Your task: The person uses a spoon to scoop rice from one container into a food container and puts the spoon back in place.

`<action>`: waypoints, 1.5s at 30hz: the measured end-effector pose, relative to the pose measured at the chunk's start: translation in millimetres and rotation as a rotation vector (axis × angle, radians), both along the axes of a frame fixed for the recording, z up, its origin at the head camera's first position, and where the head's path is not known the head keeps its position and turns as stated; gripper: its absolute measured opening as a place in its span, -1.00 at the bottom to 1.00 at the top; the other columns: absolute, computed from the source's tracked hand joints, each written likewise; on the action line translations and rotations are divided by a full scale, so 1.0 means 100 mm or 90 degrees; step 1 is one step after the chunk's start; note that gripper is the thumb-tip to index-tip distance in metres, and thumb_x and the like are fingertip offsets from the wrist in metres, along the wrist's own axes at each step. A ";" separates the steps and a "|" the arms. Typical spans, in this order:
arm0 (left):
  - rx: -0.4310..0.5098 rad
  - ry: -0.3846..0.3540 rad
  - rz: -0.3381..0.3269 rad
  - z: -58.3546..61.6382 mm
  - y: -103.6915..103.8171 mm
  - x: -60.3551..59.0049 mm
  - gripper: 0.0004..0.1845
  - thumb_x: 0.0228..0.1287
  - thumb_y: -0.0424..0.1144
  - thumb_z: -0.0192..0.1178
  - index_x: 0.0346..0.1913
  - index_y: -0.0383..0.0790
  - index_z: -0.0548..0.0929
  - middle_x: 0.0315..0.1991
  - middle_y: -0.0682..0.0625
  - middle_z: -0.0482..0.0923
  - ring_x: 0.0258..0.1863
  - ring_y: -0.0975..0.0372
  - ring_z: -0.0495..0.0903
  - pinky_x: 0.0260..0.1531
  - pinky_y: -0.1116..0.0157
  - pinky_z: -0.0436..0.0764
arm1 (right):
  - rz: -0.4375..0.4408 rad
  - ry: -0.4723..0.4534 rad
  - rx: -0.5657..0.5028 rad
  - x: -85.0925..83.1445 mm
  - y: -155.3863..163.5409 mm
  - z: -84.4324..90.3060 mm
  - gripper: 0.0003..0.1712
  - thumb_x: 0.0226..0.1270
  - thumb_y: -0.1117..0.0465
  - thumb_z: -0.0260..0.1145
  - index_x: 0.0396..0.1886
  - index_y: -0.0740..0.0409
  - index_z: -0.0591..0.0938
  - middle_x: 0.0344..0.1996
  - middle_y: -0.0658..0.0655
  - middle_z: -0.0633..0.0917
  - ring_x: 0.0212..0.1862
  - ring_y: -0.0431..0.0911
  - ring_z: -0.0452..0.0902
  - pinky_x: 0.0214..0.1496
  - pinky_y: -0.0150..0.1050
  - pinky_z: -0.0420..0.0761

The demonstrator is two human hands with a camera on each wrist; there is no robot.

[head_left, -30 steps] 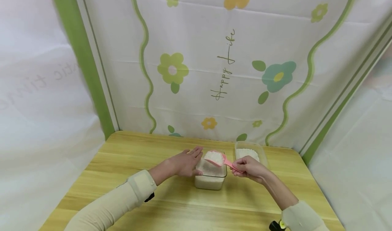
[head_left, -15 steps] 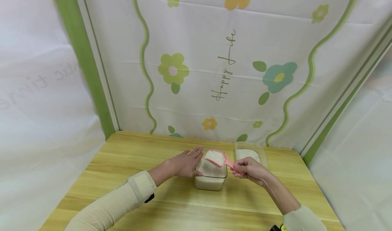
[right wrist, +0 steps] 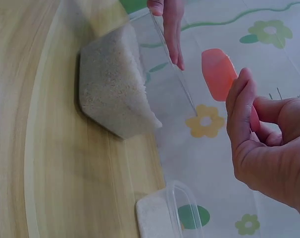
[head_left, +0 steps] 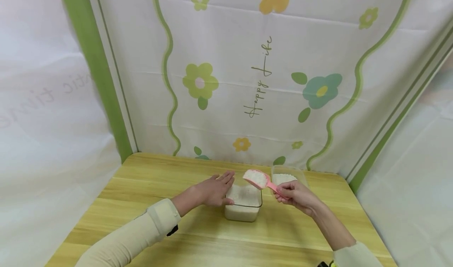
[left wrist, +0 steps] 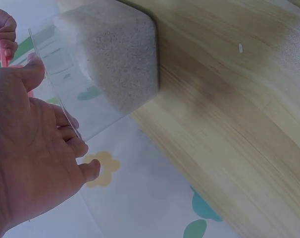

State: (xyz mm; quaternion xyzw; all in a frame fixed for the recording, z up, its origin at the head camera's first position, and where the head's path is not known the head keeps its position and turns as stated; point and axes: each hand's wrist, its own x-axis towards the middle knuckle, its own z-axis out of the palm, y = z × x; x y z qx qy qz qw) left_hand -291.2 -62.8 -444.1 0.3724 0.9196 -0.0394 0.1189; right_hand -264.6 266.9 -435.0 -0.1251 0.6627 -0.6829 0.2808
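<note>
Holding a loaded scoop [head_left: 269, 184] above the box [head_left: 243, 212], right of the frame's lower middle, looks like the step in hand. The right hand [head_left: 297, 195] has its fingers clamped on the scoop's handle; the bowl carries heaped rice [head_left: 255, 177]. The left hand [head_left: 213, 189] rests at the box's left rim, its fingers straight and its thumb apart from them. The next move seems to call for keeping the bowl level, clear of the rim, lest grains spill. Toward the right, behind the right hand and partly hidden by it, stands the tub [head_left: 301, 175], with white contents. A loose grain [left wrist: 240, 48] lies on the surface [head_left: 198, 243], upper right in the left wrist view. The flowered cloth [head_left: 219, 113] hangs behind.
</note>
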 end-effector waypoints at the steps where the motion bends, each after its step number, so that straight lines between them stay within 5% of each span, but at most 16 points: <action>1: -0.001 0.000 0.000 0.00 0.00 0.00 -0.12 0.49 0.30 -0.16 0.61 -0.22 -0.05 0.65 -0.08 -0.27 0.64 0.14 -0.24 0.54 0.00 0.09 | -0.003 0.000 0.001 0.00 0.03 0.00 -0.77 0.56 0.32 0.10 -0.16 0.25 0.70 -0.35 0.01 0.76 -0.31 -0.31 0.71 -0.20 -0.51 0.67; 17: 0.008 -0.007 0.001 0.01 0.00 0.03 -0.11 0.49 0.30 -0.15 0.61 -0.22 -0.05 0.65 -0.06 -0.28 0.64 0.14 -0.23 0.54 0.00 0.09 | -0.123 -0.013 0.006 0.07 0.55 -0.01 -0.79 0.58 0.27 0.09 -0.10 0.18 0.66 -0.31 0.01 0.74 -0.27 -0.27 0.70 -0.18 -0.51 0.66; 29: 0.009 0.006 -0.003 0.01 -0.01 0.04 -0.11 0.49 0.31 -0.16 0.61 -0.22 -0.05 0.65 -0.07 -0.26 0.64 0.14 -0.22 0.54 0.01 0.11 | -0.139 -0.026 -0.049 0.06 0.92 -0.08 -0.73 0.61 0.31 0.01 -0.10 0.17 0.67 -0.28 0.03 0.75 -0.21 -0.27 0.72 -0.13 -0.49 0.67; 42: 0.012 0.000 0.000 0.03 -0.01 0.04 -0.11 0.49 0.29 -0.15 0.61 -0.23 -0.05 0.65 -0.09 -0.24 0.64 0.14 -0.21 0.54 0.01 0.12 | -0.232 0.003 0.089 -0.02 1.11 -0.28 -0.76 0.58 0.29 0.08 -0.12 0.18 0.70 -0.34 -0.01 0.77 -0.25 -0.29 0.73 -0.13 -0.46 0.68; 45: 0.012 -0.001 0.000 0.04 -0.01 0.04 -0.11 0.49 0.30 -0.16 0.61 -0.23 -0.05 0.65 -0.09 -0.25 0.64 0.14 -0.22 0.53 0.01 0.12 | -0.240 0.022 0.135 -0.05 1.12 -0.36 -0.73 0.58 0.31 0.07 -0.07 0.37 0.67 -0.36 -0.02 0.76 -0.27 -0.30 0.72 -0.14 -0.46 0.69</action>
